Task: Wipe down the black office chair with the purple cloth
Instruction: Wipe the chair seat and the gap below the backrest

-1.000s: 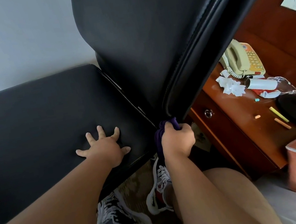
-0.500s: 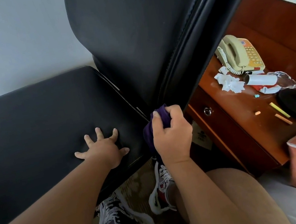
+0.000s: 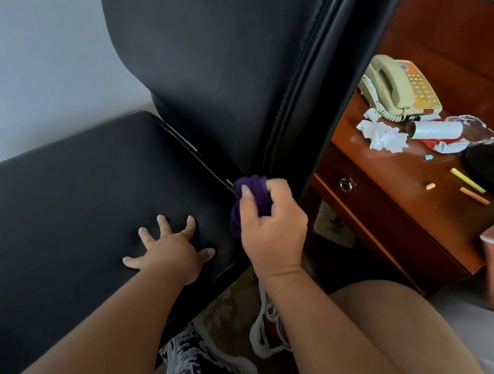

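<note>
Black chair (image 3: 219, 61), purple cloth (image 3: 253, 192), reddish-brown nightstand (image 3: 404, 210).

Left hand (image 3: 169, 254) flat, fingers splayed (palm down); right hand (image 3: 273, 231) fingers curled, gripping purple cloth (image 3: 254, 190).

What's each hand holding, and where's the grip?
Right hand grips the purple cloth, bunched, round its middle. Left hand holds nothing, resting spread on the chair seat.
</note>
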{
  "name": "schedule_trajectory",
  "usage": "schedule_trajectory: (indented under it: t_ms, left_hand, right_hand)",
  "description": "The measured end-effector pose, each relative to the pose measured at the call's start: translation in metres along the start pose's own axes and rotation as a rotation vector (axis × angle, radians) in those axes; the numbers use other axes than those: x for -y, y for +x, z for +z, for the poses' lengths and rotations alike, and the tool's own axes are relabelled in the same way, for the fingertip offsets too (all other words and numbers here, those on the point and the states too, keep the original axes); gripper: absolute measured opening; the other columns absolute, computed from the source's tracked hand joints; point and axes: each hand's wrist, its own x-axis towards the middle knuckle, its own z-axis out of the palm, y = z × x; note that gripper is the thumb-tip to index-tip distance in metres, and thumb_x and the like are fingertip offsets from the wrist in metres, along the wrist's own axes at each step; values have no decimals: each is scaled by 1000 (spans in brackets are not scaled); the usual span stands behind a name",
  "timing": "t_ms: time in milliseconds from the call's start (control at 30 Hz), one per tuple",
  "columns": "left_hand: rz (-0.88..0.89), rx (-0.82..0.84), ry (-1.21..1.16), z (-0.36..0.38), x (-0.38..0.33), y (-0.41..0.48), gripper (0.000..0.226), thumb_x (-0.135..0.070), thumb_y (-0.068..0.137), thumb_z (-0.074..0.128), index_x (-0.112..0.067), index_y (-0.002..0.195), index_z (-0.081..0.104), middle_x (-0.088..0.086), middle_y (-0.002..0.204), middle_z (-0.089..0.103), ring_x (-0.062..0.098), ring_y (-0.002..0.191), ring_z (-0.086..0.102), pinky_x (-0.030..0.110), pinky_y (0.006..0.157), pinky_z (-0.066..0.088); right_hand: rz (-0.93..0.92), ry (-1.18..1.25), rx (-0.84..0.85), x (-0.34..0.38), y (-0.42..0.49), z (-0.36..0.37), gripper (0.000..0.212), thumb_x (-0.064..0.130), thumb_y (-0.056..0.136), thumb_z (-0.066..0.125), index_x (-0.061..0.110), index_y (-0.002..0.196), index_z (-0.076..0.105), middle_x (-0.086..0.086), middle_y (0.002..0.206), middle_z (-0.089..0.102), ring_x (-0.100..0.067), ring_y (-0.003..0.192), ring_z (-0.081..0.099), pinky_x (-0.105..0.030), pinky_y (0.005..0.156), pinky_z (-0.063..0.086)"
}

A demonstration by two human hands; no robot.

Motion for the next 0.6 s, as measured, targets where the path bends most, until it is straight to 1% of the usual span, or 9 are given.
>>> schedule_trajectory:
  t_ms: [133,233,300,333,367,400,433,500,600]
  left_hand:
    - [10,-6,-1,0,1,-1,80,-69,93,46,-54,154,-5,-1,165,-22,40,150,-18,78,108,14]
    - [12,-11,-5,1,1,-1,80,-69,93,45,-54,154,-4,-1,165,-22,41,150,-18,78,108,14]
    - [13,-13,-3,1,2,-1,79,-70,93,45,-54,154,-4,-1,165,-22,40,150,-18,78,108,14]
    - [14,-14,-1,1,1,-1,79,-69,94,44,-54,154,-4,-1,165,-22,40,150,-18,78,108,14]
    - [14,-14,-1,1,1,-1,79,-69,94,44,-54,154,-4,-1,165,-22,40,150,-18,78,108,14]
    - [14,-14,-3,1,1,-1,79,-69,94,44,-53,154,-4,-1,165,-22,41,150,-18,78,108,14]
    - [13,-13,-4,1,1,-2,79,-69,94,44,-53,154,-5,-1,165,-22,41,150,-18,78,108,14]
    - [12,-11,-3,0,1,-3,79,-69,94,44,-53,154,-5,-1,165,-22,41,150,-18,78,109,14]
    - [14,-10,-2,-1,1,-4,78,-68,95,43,-53,154,-5,0,165,-22,41,150,-18,77,109,15]
  right_hand:
    - [-166,147,-176,23,23,-13,13,20,89,70,9,86,65,12,75,59,-8,65,58,-23,61,51]
    - [-184,221,-204,23,26,-23,15,7,86,74,15,93,64,15,79,57,0,67,57,-12,64,47]
    - [-185,255,-228,20,27,-27,24,4,88,72,21,100,60,11,84,61,3,72,59,-10,68,47]
    - [-198,251,-238,15,28,-27,21,5,89,69,19,101,61,7,87,63,1,75,60,-11,70,48]
    - [-212,216,-225,10,28,-26,11,9,91,67,13,101,63,2,90,66,-4,78,63,-15,72,50]
    - [-199,166,-194,5,27,-22,13,14,93,63,6,103,65,-3,92,68,-12,80,65,-20,72,53]
    - [-176,121,-148,-1,24,-16,24,19,94,59,1,107,66,-7,94,69,-18,81,67,-26,72,55]
    - [-54,11,-58,-17,10,-8,35,27,93,55,4,117,64,-8,97,70,-23,81,67,-31,68,54]
    - [290,-205,114,-40,-4,-3,28,24,94,55,22,122,58,-2,100,68,-25,86,67,-29,68,45]
